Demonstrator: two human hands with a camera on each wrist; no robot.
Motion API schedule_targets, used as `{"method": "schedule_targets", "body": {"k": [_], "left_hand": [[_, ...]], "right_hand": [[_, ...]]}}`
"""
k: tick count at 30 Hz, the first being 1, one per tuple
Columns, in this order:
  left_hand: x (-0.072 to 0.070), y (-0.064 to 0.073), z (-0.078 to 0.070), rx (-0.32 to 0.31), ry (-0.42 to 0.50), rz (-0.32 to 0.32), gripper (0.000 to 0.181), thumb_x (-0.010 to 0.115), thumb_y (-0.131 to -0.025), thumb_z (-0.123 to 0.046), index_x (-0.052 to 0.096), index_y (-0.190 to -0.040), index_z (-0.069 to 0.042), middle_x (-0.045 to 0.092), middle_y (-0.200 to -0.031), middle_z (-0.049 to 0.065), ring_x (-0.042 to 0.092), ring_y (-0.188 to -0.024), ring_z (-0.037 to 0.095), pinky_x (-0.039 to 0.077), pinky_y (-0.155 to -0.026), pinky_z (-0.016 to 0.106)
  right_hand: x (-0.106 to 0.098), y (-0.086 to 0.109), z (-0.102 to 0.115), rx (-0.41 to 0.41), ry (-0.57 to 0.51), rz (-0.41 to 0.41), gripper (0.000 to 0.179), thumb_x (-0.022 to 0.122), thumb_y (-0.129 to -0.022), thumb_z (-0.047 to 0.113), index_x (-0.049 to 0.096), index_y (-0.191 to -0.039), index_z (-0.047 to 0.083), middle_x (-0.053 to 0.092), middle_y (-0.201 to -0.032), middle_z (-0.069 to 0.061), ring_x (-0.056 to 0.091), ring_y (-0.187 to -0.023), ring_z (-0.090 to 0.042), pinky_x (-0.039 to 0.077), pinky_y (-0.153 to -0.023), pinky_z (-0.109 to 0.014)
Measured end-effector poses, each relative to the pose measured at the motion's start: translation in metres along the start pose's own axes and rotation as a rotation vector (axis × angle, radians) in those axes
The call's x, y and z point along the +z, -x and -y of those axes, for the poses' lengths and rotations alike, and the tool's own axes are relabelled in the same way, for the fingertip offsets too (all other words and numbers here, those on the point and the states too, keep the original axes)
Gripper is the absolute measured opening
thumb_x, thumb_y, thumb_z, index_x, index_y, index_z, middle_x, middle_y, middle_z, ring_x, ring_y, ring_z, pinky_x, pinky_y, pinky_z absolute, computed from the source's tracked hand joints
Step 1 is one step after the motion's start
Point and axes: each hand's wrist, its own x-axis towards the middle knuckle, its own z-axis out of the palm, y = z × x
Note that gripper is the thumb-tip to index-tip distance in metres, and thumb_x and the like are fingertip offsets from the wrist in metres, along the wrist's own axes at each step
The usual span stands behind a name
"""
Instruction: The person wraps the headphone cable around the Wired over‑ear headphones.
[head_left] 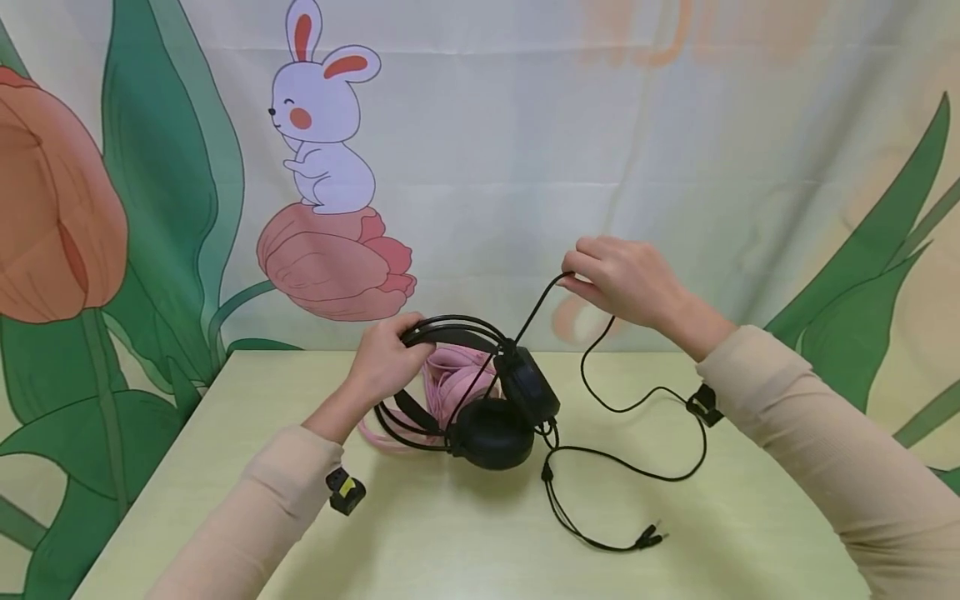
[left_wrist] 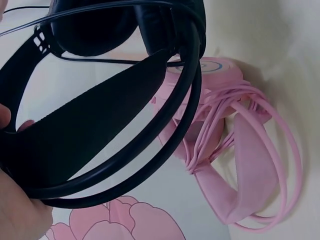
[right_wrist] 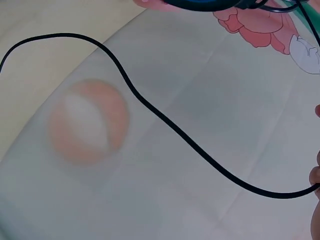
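Black over-ear headphones [head_left: 528, 387] are tilted up off the table, and my left hand [head_left: 386, 354] grips them by the headband [left_wrist: 75, 130]. To the right, my right hand [head_left: 626, 279] pinches their black cable [head_left: 538, 308] well above the table. From that hand the cable drops in a loose curve [right_wrist: 175, 127] to the table. Its forked end, with two plugs [head_left: 651, 537], lies toward the front. Behind the black headphones sits a pink headset [left_wrist: 255, 165] with its own cord wound around it, partly hidden in the head view.
The pale table [head_left: 420, 533] ends at the back against a printed cloth [head_left: 487, 167] with a rabbit and tulips. Loops of the black cable [head_left: 637, 467] spread over the table's right half. Each sleeve carries a small black wrist camera [head_left: 345, 492].
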Motion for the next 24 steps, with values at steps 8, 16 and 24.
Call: {"method": "schedule_targets", "body": {"k": [8, 16, 24], "left_hand": [[-0.002, 0.001, -0.001, 0.089, 0.063, 0.076, 0.005, 0.057, -0.08, -0.01, 0.061, -0.08, -0.013, 0.05, -0.065, 0.0, 0.043, -0.059, 0.016, 0.034, -0.053, 0.027], [-0.006, 0.002, 0.002, 0.149, 0.126, 0.115, 0.008, 0.056, -0.082, -0.008, 0.061, -0.081, -0.014, 0.05, -0.065, -0.001, 0.045, -0.061, 0.016, 0.034, -0.054, 0.026], [-0.009, 0.005, 0.001, 0.151, 0.215, 0.174, 0.006, 0.058, -0.085, -0.006, 0.063, -0.084, -0.009, 0.05, -0.068, 0.001, 0.045, -0.063, 0.017, 0.036, -0.057, 0.026]], "right_hand": [[0.005, 0.004, -0.004, 0.054, -0.058, 0.039, 0.006, 0.064, -0.083, 0.016, 0.061, -0.086, 0.012, 0.052, -0.07, 0.0, 0.047, -0.055, -0.014, 0.031, -0.039, -0.027], [0.011, 0.007, -0.008, 0.092, -0.099, 0.072, 0.006, 0.064, -0.084, 0.016, 0.061, -0.088, 0.012, 0.053, -0.072, 0.0, 0.048, -0.058, -0.015, 0.034, -0.042, -0.027], [0.015, 0.015, -0.009, 0.153, -0.16, 0.17, 0.004, 0.064, -0.084, 0.016, 0.064, -0.087, 0.014, 0.054, -0.071, 0.003, 0.048, -0.054, -0.011, 0.034, -0.043, -0.025]]}}
